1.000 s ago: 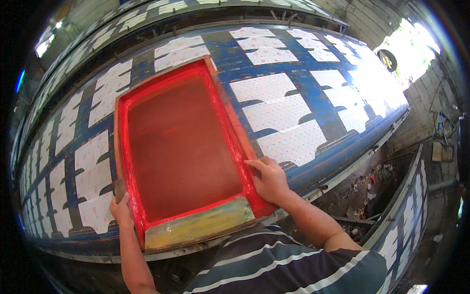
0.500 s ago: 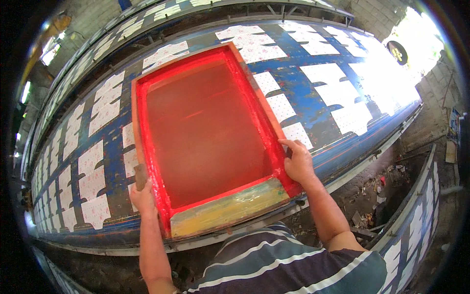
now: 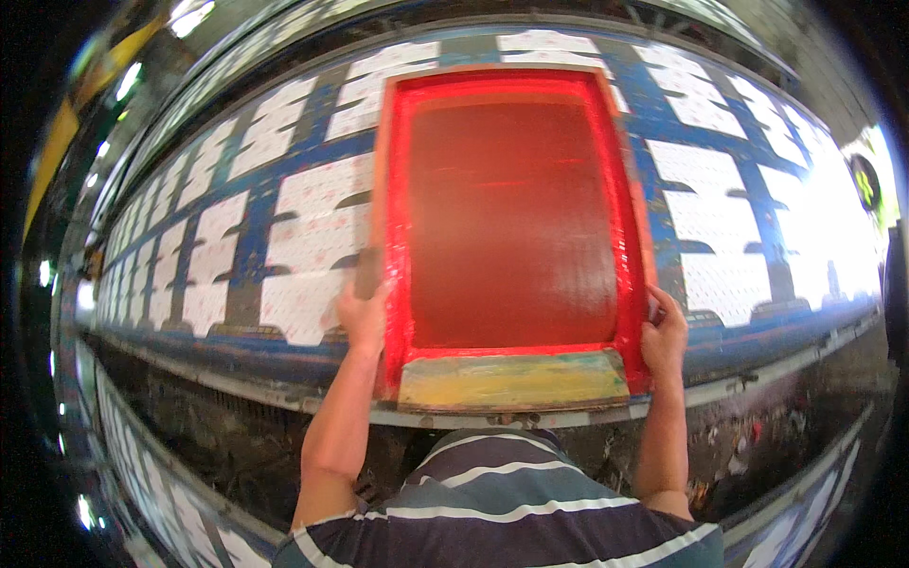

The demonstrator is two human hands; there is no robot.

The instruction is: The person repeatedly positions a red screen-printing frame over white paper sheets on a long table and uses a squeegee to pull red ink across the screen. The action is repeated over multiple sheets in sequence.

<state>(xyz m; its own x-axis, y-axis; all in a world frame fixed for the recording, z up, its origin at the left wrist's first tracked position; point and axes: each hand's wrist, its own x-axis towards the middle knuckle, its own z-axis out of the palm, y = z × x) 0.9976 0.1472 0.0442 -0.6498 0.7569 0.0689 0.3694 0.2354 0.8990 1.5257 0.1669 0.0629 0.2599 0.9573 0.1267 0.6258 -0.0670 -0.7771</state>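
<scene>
My left grip (image 3: 364,317) and right grip (image 3: 667,333) clamp the sides of a rectangular red-edged brown screen (image 3: 511,222) over a long blue worktop (image 3: 254,237) bearing white patterned sheets (image 3: 301,301); a dark disc (image 3: 864,182) shows at right.

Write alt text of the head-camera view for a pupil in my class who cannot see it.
A person's left hand and right hand hold opposite sides of a large red-edged frame with a brownish-red panel, over a long blue table. White patterned pieces lie in rows across the table; the person wears a striped shirt.
</scene>
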